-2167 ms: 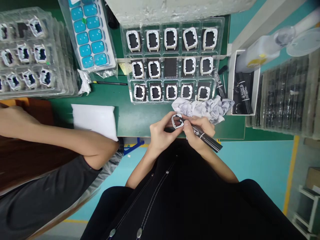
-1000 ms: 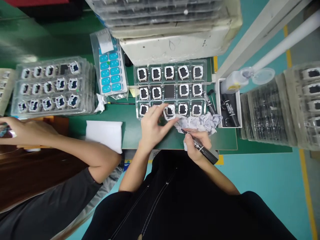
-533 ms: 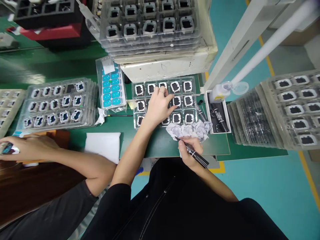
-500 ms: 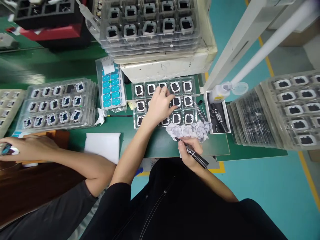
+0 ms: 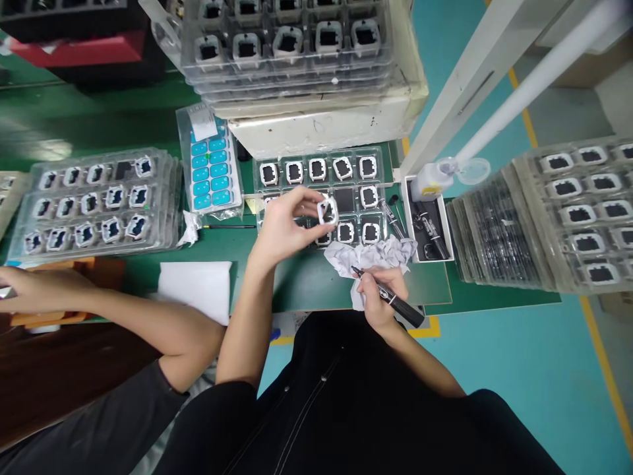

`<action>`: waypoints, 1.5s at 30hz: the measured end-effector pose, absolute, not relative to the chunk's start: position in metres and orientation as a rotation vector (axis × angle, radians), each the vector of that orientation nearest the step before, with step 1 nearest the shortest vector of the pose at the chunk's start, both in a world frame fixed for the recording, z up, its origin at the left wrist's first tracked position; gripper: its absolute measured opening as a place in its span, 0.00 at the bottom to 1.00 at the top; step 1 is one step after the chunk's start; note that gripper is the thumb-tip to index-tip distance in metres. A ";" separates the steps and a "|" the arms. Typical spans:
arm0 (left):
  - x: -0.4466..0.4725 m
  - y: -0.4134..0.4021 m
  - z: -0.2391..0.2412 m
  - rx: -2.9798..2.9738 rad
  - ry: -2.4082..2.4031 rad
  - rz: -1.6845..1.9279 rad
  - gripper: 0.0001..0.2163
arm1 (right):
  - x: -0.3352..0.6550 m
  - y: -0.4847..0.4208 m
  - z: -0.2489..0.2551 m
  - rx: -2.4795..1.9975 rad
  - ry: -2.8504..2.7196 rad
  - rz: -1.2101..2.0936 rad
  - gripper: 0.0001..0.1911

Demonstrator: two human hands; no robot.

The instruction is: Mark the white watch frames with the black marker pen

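My left hand (image 5: 284,224) is raised over a clear tray (image 5: 395,155) of small white square frames with dark centres, and pinches one white frame (image 5: 327,212) between thumb and fingers. My right hand (image 5: 380,297) rests at the green mat's near edge, closed on a black marker pen (image 5: 390,299) with its tip pointing up-left. A crumpled white cloth (image 5: 376,253) lies between my right hand and the tray. One middle-row pocket (image 5: 345,198) of the tray shows only dark.
A co-worker's arm (image 5: 123,313) reaches in from the left. Stacked trays of parts (image 5: 93,198) sit left, more trays (image 5: 573,211) right, and a blue-cell tray (image 5: 210,168). A white box (image 5: 430,221) holds markers beside a bottle (image 5: 435,181). White paper (image 5: 195,287) lies near.
My left hand put a frame back into the tray, reached to the middle row, and now has lifted another white frame out. The right hand stayed with the marker.
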State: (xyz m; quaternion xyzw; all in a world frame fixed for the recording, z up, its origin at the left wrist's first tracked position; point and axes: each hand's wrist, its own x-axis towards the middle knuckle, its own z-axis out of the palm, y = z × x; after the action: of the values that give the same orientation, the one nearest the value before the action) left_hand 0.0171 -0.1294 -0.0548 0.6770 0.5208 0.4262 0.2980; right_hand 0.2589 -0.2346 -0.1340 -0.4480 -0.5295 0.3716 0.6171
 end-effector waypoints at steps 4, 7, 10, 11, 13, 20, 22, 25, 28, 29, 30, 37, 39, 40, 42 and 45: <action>0.036 -0.200 -0.070 1.424 1.314 1.195 0.25 | 0.257 -0.234 -0.132 -1.010 -1.147 0.875 0.10; 0.061 -0.233 -0.091 1.319 1.316 1.230 0.21 | 0.255 -0.233 -0.129 -0.999 -1.118 0.882 0.10; 0.080 -0.247 -0.108 1.243 1.321 1.261 0.21 | 0.255 -0.233 -0.127 -1.022 -1.179 0.897 0.09; 0.084 -0.250 -0.113 1.230 1.321 1.263 0.21 | 0.255 -0.233 -0.127 -1.043 -1.205 0.902 0.09; 0.088 -0.253 -0.118 1.229 1.328 1.256 0.22 | 0.255 -0.233 -0.126 -1.104 -1.241 0.911 0.10; 0.086 -0.255 -0.121 1.268 1.298 1.233 0.23 | 0.254 -0.230 -0.119 -1.168 -1.339 0.823 0.09; 0.086 -0.255 -0.121 1.278 1.294 1.233 0.23 | 0.254 -0.229 -0.117 -1.158 -1.376 0.790 0.08; 0.086 -0.256 -0.121 1.304 1.303 1.241 0.21 | 0.255 -0.229 -0.116 -1.151 -1.411 0.753 0.07; 0.087 -0.256 -0.120 1.333 1.327 1.241 0.20 | 0.255 -0.228 -0.115 -1.164 -1.442 0.724 0.06; 0.087 -0.256 -0.120 1.341 1.333 1.241 0.20 | 0.255 -0.228 -0.114 -1.164 -1.449 0.711 0.06; 0.087 -0.256 -0.120 1.346 1.337 1.241 0.20 | 0.254 -0.227 -0.114 -1.164 -1.454 0.698 0.06; 0.088 -0.257 -0.121 1.352 1.351 1.245 0.19 | 0.255 -0.227 -0.114 -1.166 -1.481 0.690 0.06; 0.088 -0.258 -0.122 1.355 1.352 1.253 0.20 | 0.256 -0.228 -0.114 -1.184 -1.483 0.705 0.06; 0.088 -0.258 -0.122 1.361 1.354 1.256 0.20 | 0.256 -0.228 -0.114 -1.193 -1.487 0.705 0.06; 0.089 -0.258 -0.122 1.388 1.363 1.259 0.20 | 0.257 -0.228 -0.113 -1.200 -1.512 0.681 0.06; 0.089 -0.259 -0.122 1.448 1.396 1.246 0.20 | 0.257 -0.226 -0.110 -1.165 -1.584 0.619 0.05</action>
State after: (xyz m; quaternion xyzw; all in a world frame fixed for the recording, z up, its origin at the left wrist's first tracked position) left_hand 0.0889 -0.2590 -0.1221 0.5666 0.5461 0.4875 0.3783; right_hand 0.2565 -0.2257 -0.1104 -0.4848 -0.6590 0.2575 0.5143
